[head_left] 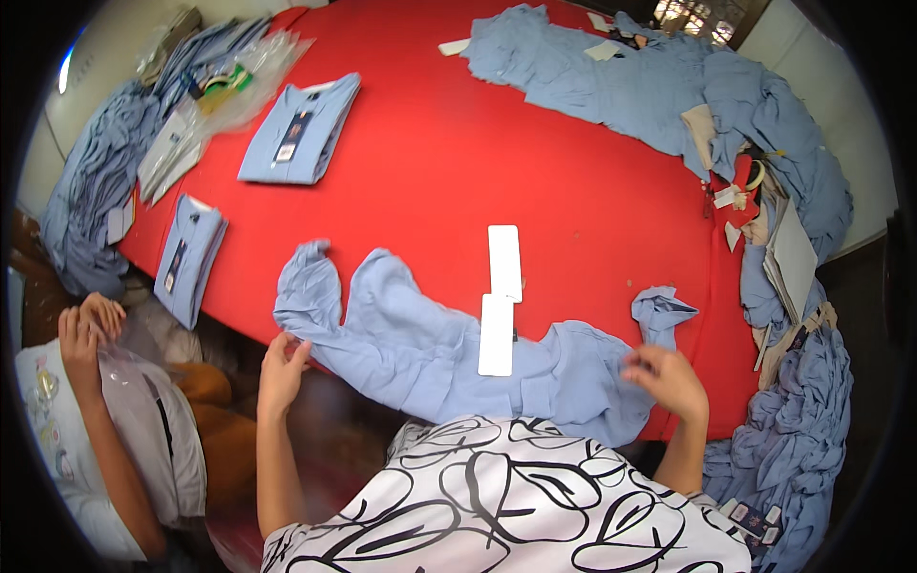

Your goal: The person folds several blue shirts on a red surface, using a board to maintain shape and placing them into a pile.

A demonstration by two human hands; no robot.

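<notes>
A light blue shirt (430,358) lies rumpled and spread wide along the near edge of the red table, its sleeves at both ends. Two white card strips (496,334) lie on its middle, one overlapping the other. At the shirt's left end, my left hand (279,374) has its fingers and thumb closed on the cloth edge. Over the right end, beside the sleeve, is my right hand (671,380), its fingers bent but apart. It is slightly blurred, and I see no cloth gripped in it.
Two folded blue shirts with dark tags, a larger (304,134) and a smaller (189,258), lie on the left. A blue garment heap (611,81) lines the far right; another pile (783,439) sits near right. At left, a co-worker's hands (86,334) hold clear plastic near plastic bags (239,95).
</notes>
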